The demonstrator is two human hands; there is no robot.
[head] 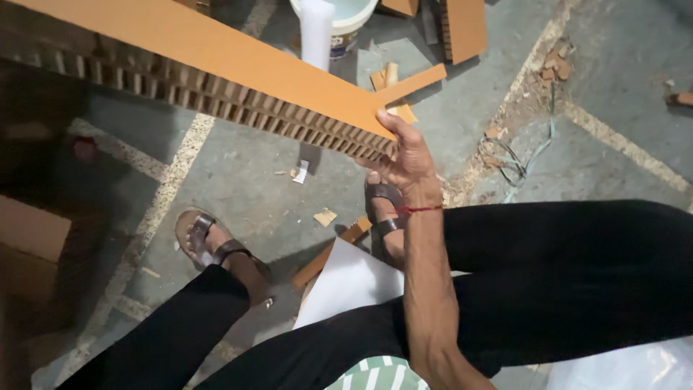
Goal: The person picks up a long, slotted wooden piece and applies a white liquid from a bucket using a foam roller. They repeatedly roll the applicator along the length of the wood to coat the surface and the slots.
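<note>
My right hand (404,159) grips the near end of a long thick honeycomb cardboard board (209,58), thumb on its brown top face and fingers under its open cellular edge. The board runs from the hand up and away to the top left, held above the floor. A red thread is tied around that wrist. My left hand is out of sight. I am seated, with black trousers and brown sandals (209,242) on both feet.
A white bucket (339,25) with a white roll in it stands at the top centre. Cardboard offcuts (462,25) and scraps lie on the grey concrete floor (238,173). A white sheet (346,285) rests by my knees, a cardboard box (29,245) at left, tangled wire (509,162) at right.
</note>
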